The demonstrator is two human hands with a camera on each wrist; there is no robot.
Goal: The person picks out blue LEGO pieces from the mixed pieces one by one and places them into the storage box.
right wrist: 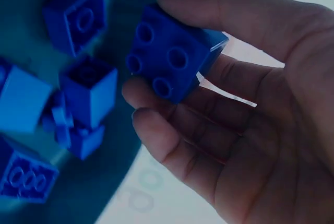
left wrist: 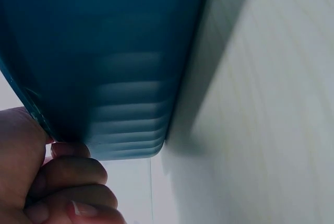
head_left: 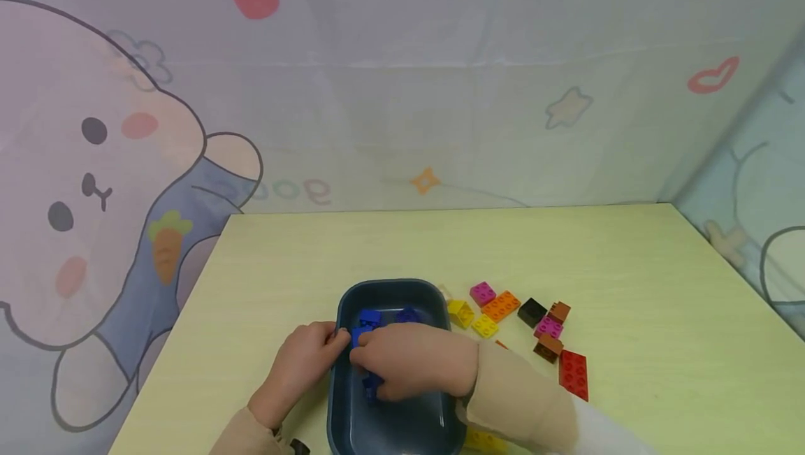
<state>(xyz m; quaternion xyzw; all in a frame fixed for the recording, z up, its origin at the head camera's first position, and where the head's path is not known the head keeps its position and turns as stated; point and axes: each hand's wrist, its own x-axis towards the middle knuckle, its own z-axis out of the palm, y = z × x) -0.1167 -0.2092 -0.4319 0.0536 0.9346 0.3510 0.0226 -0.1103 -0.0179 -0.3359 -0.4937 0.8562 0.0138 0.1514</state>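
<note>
A dark blue-grey tray stands at the table's front. My left hand grips its left rim, thumb at the edge and fingers curled against the outside, as the left wrist view shows. Over the tray, my right hand pinches a blue toy brick with four studs between thumb and fingers. Several loose blue bricks lie in the tray around it; the head view shows some near the far left corner. The right hand hides part of the tray's inside in the head view.
Right of the tray lie loose bricks: yellow, orange, pink, black, brown and red. A larger yellow brick shows under the right sleeve. A printed cloth hangs behind the table.
</note>
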